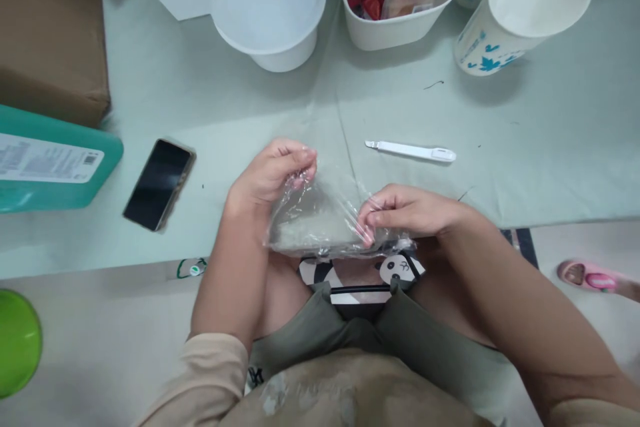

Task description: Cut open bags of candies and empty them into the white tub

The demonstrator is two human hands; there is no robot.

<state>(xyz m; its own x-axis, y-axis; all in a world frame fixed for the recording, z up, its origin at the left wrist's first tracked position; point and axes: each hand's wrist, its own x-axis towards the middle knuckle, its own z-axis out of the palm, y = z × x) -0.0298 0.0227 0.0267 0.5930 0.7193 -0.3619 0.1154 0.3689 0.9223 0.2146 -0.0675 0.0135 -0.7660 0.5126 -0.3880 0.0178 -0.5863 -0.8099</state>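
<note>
I have the left hand (273,177) pinching the bag (313,230) near its top and the right hand (407,210) pinching its side, at the table's (250,103) near edge. I see a knife (415,151) beyond the right hand, and a phone (157,183) left of the left hand, nearer that edge than the tub (285,61).
</note>
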